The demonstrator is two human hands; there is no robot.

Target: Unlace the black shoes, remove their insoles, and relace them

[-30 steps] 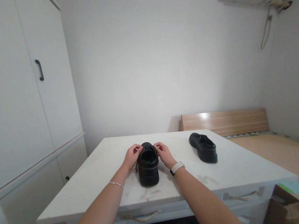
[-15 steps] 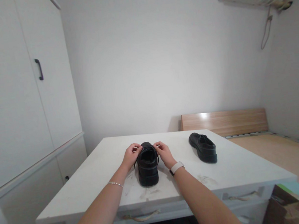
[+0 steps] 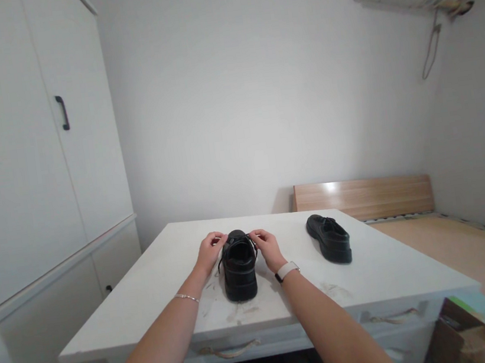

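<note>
Bedroom: wardrobe (image 3: pixel 36 143), bed frame (image 3: pixel 363 198)

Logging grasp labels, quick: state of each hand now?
Left hand: fingers pinched on a lace of the near black leather shoe.
Right hand: fingers pinched on a lace at the shoe's other side.

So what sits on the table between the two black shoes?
Nothing: in the head view, only bare white tabletop separates the near black leather shoe from the far black shoe.

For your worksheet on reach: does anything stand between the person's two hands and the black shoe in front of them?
Nothing visible does. The left hand and right hand already touch the near shoe at its laces, one on each side. The second shoe lies apart, to the right.
</note>
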